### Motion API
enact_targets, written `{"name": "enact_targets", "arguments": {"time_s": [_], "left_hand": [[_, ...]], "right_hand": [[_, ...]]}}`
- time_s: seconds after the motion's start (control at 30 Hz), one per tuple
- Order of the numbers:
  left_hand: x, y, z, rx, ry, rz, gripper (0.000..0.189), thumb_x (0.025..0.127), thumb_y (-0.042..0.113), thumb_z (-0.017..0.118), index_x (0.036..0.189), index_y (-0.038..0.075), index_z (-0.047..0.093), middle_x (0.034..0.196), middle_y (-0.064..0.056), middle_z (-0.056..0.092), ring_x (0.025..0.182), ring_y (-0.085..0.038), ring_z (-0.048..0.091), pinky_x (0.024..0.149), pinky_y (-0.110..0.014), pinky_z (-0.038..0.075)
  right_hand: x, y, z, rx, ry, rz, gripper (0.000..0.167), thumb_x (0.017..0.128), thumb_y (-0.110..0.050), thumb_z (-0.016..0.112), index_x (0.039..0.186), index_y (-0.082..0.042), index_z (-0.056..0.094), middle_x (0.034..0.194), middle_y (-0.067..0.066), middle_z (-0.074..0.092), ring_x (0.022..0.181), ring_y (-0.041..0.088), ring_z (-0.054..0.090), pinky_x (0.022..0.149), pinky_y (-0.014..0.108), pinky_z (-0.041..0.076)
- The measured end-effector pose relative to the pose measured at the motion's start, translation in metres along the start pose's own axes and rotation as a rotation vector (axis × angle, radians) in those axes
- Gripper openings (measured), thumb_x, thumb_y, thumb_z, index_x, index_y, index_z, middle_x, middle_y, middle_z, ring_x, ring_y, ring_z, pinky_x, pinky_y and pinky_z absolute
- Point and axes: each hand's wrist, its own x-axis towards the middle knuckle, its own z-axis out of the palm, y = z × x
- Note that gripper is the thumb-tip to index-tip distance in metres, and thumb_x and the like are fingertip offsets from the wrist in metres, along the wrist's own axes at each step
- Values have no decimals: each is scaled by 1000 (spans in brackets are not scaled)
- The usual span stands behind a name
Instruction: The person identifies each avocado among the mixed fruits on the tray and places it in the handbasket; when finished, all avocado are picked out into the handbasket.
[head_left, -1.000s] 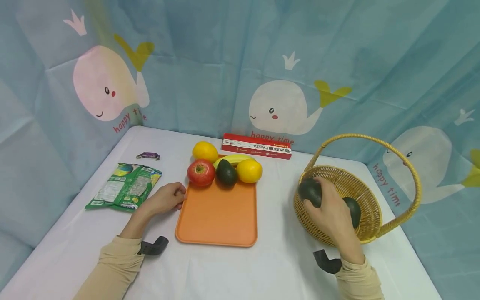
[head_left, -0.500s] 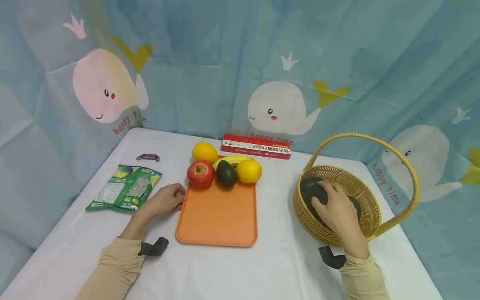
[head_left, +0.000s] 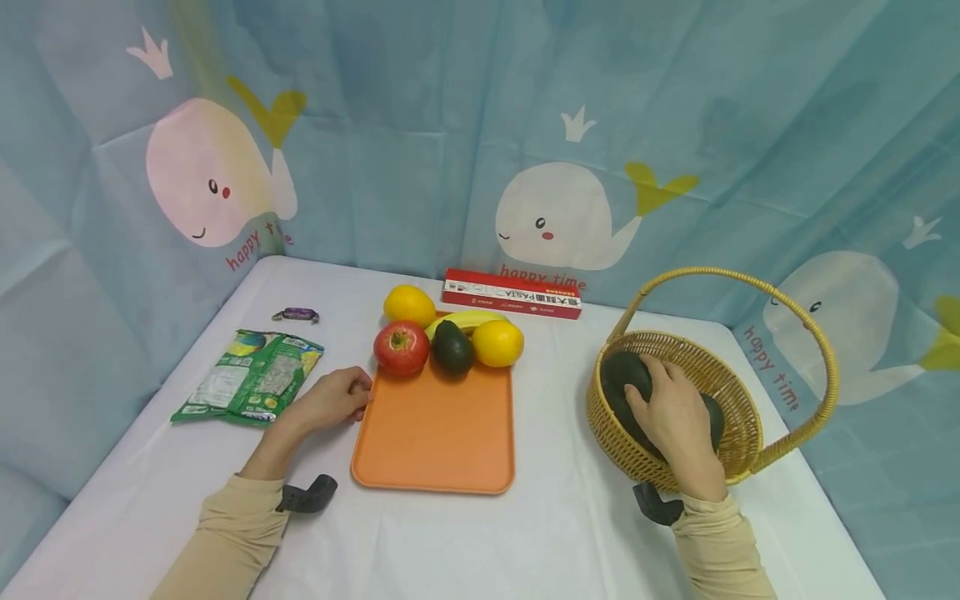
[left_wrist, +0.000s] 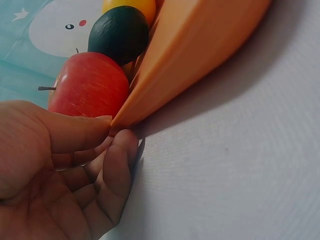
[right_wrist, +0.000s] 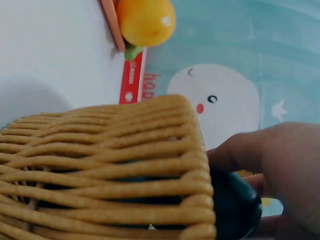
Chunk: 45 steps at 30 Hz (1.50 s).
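My right hand (head_left: 678, 421) reaches into the wicker basket (head_left: 738, 392) and grips a dark green avocado (head_left: 627, 372) near its left rim. In the right wrist view the basket wall hides part of that avocado (right_wrist: 234, 205). A dark fruit lies below it, and another avocado (head_left: 712, 419) is partly behind the hand. My left hand (head_left: 333, 398) pinches the left edge of an orange tray (head_left: 438, 442), thumb on top and fingers beneath. At the tray's far end sit a red apple (head_left: 401, 347), an avocado (head_left: 453, 348), a banana (head_left: 472, 318) and yellow fruits (head_left: 498, 342).
A green snack bag (head_left: 251, 377) and a purple-wrapped candy (head_left: 297, 314) lie to the left. The red pasta box (head_left: 512, 293) rests at the back, before a blue curtain (head_left: 420, 150). The basket's tall handle (head_left: 821, 342) arches over its right side.
My right hand has lowered the avocado from above the basket's left rim into the basket, shifting slightly right. My left hand and the tray have stayed in place.
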Motion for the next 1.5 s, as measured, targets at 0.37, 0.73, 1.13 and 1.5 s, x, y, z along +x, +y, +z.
{"name": "enact_targets", "arguments": {"time_s": [0.37, 0.73, 1.13, 1.5], "left_hand": [[0, -1, -2, -6, 8, 23, 18, 98, 11, 52, 107, -4, 56, 72, -5, 59, 63, -15, 53, 60, -28, 45], [-2, 1, -2, 3, 0, 13, 17, 98, 11, 51, 107, -3, 55, 72, -5, 58, 63, -15, 53, 61, -28, 44], [-3, 3, -3, 4, 3, 15, 19, 99, 11, 51, 108, -5, 55, 72, -7, 59, 63, -15, 53, 61, -28, 44], [0, -1, -1, 1, 4, 11, 18, 98, 11, 52, 108, -4, 55, 72, -5, 59, 63, -15, 53, 62, -28, 44]], "right_hand": [[0, 1, -4, -28, -117, 114, 53, 93, -32, 62, 136, -3, 51, 115, 31, 62, 83, 46, 64, 64, 55, 50], [-8, 2, 10, -58, -96, -3, 34, 89, -14, 68, 118, 3, 66, 112, 28, 67, 80, 43, 67, 57, 48, 53], [-11, 7, 6, -106, -159, 79, 33, 91, -22, 62, 100, 8, 70, 85, 28, 64, 66, 38, 61, 52, 46, 49], [-12, 6, 7, -107, -259, 129, 44, 93, -26, 59, 128, 1, 60, 107, 29, 64, 73, 35, 62, 55, 46, 50]]}}
